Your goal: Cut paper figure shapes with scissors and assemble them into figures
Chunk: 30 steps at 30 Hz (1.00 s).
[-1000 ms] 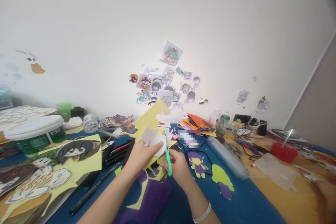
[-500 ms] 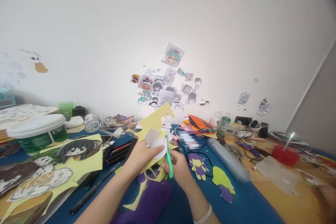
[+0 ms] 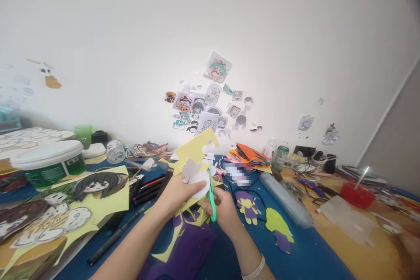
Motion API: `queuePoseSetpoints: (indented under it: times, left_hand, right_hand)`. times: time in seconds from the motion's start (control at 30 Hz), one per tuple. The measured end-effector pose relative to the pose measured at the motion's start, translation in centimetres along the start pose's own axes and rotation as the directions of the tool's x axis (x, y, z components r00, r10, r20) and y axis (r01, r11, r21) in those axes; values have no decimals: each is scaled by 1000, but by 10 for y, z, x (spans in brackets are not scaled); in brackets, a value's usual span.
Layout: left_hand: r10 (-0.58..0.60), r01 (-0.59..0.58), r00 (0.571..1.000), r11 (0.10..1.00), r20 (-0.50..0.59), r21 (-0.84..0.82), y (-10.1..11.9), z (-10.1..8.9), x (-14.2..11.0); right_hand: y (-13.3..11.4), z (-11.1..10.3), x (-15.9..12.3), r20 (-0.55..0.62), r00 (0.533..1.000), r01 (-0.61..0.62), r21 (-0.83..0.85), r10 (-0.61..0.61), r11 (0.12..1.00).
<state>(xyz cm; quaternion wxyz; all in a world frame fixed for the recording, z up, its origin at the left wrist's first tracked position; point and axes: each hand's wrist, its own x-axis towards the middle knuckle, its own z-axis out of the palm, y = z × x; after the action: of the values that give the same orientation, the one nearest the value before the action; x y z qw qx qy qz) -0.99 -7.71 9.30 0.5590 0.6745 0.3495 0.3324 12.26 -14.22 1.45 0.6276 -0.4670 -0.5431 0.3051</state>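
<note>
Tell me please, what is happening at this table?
A person's left hand holds a yellow paper sheet and a white paper piece together. The right hand holds green-handled scissors beside the white piece's edge. Purple paper lies below the hands, and a purple-and-yellow paper figure lies to the right.

Far left: white-lidded green plastic tub [image 3: 49,164], behind yellow paper sheet with drawn figures [image 3: 113,201]. Black slim pens [image 3: 151,192] right of that sheet. Center: notched yellow paper [image 3: 190,151] in left hand [image 3: 175,192], green-handled scissors [image 3: 212,203] to its right in right hand [image 3: 225,210]. Flat purple paper [image 3: 193,245] in front, on blue table cover [image 3: 315,253]. Right of hands: purple-and-yellow paper doll [image 3: 247,208], then clear plastic roll [image 3: 285,199]. Orange paper stack [image 3: 247,153] behind doll. Round red plastic bowl [image 3: 356,195] far right, on brown wooden tabletop [image 3: 351,256].
</note>
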Motion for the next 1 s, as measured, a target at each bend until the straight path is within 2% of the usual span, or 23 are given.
queuePoseSetpoints:
  times: [0.33, 0.43, 0.63, 0.83, 1.0]
  left_hand:
    - [55, -58, 995, 998, 79, 33, -6, -7, 3]
    - [69, -72, 995, 996, 70, 43, -5, -7, 1]
    - [47, -54, 996, 994, 77, 100, -3, -10, 2]
    - [42, -56, 986, 995, 161, 84, -2, -13, 2]
    - [35, -53, 986, 993, 160, 106, 2, -14, -3]
  right_hand:
    - [3, -1, 0, 30, 999, -46, 6, 46, 999]
    - [7, -4, 1, 27, 999, -40, -4, 40, 999]
    - [5, -6, 0, 42, 995, -85, -34, 86, 996]
    - [-5, -2, -1, 80, 993, -87, 6, 86, 996]
    - [0, -4, 0, 59, 994, -92, -22, 93, 996]
